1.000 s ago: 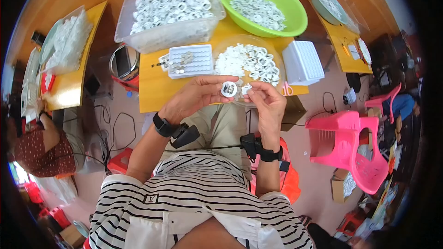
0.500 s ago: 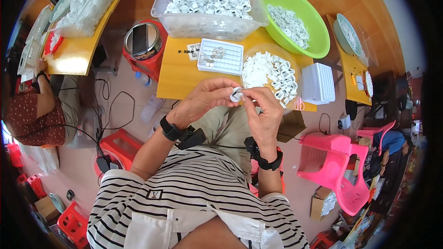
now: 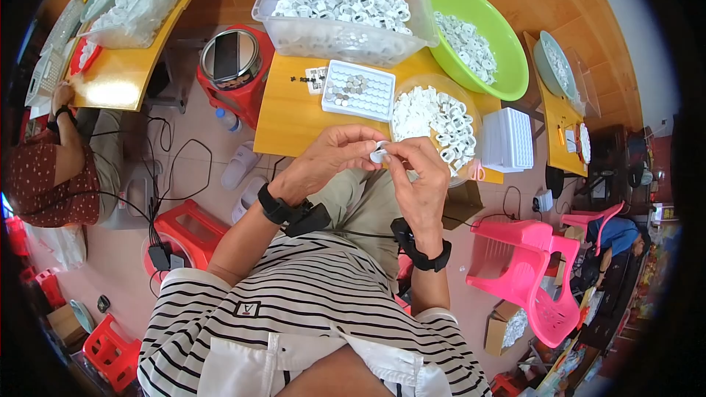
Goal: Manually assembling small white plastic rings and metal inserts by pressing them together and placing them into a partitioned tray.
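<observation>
Between my fingertips, just over the near edge of the yellow table, is a small round white plastic part (image 3: 379, 153) with a dark spot in it. My left hand (image 3: 334, 159) pinches it from the left, and my right hand (image 3: 419, 173) grips its other side between thumb and forefinger. Beyond my hands lies a white tray (image 3: 382, 106) with rows of dimples and several silvery button cells (image 3: 354, 87). To its right, a round shallow dish (image 3: 434, 87) carries white plastic pieces and white parts with dark openings. Small black bits (image 3: 305, 79) lie left of the tray.
A clear plastic bin (image 3: 338, 44) heaped with white parts stands at the back, beside a green basin (image 3: 507, 77). Stacked white trays (image 3: 507, 140) stand at the table's right. A red stool (image 3: 257, 95) holds a round tin. A pink chair (image 3: 515, 250) is at right; a co-worker (image 3: 70, 165) sits left.
My hands keep their pinch on the small white part, which has tilted a little between the fingers. The view has shifted slightly, so the table things appear a bit further right.
</observation>
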Motion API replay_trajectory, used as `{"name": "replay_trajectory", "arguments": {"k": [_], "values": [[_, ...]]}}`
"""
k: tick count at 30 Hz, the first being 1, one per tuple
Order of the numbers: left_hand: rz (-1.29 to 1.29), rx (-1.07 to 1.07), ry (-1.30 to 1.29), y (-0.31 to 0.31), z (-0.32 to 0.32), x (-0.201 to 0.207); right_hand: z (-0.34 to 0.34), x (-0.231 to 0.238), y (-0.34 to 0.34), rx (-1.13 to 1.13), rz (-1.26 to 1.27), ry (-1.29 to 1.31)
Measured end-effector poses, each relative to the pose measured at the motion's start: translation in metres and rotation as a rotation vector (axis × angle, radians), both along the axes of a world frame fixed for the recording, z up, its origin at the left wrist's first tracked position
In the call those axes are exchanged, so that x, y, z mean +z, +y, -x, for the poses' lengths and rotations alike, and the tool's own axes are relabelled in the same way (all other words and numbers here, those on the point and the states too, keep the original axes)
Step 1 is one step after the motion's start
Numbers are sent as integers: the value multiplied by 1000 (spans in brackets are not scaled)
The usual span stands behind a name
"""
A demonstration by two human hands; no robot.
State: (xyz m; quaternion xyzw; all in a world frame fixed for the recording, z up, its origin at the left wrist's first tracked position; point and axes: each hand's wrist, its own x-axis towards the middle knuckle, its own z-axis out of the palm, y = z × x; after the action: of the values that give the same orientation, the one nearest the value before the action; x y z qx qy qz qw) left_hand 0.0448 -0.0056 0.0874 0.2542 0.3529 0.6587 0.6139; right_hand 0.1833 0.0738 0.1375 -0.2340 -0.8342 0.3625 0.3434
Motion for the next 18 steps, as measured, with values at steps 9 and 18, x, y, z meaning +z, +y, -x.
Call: {"name": "replay_trajectory", "arguments": {"k": [9,18], "values": [[58,90,111,2,-5,1,0,-6,-4,-56,-48,-16],[46,141,281,4,-11,0,2,-22,-5,-87,-119,25]]}}
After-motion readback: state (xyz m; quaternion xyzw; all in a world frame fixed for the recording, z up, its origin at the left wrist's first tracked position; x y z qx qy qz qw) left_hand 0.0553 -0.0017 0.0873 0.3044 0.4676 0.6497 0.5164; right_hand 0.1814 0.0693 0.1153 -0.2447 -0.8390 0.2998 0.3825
